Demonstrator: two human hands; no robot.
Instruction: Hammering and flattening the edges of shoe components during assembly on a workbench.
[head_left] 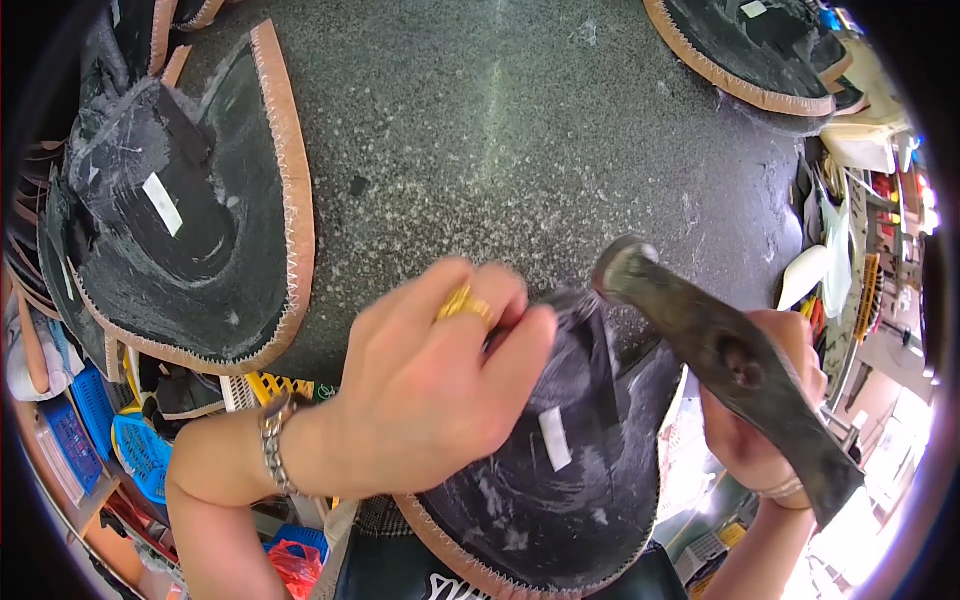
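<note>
A black shoe upper (590,505), turned with its inner side showing, lies at the near edge of the table. It has a tan zigzag-stitched border and a small white label. My left hand (430,385), wearing a gold ring and a metal-band watch, pinches the upper's narrow far end between thumb and fingers. A worn metal hammer head (735,360) is raised to the right of that end, its round face near my left fingertips. My right hand (745,430) grips the hammer from behind; the head hides most of the handle and some fingers.
The speckled dark tabletop (480,130) spreads ahead. More shoe uppers (250,240) are piled at the left, and others (770,60) lie at the far right. Blue baskets (140,455) stand below on the left. A brush (868,290) sits among clutter on the right.
</note>
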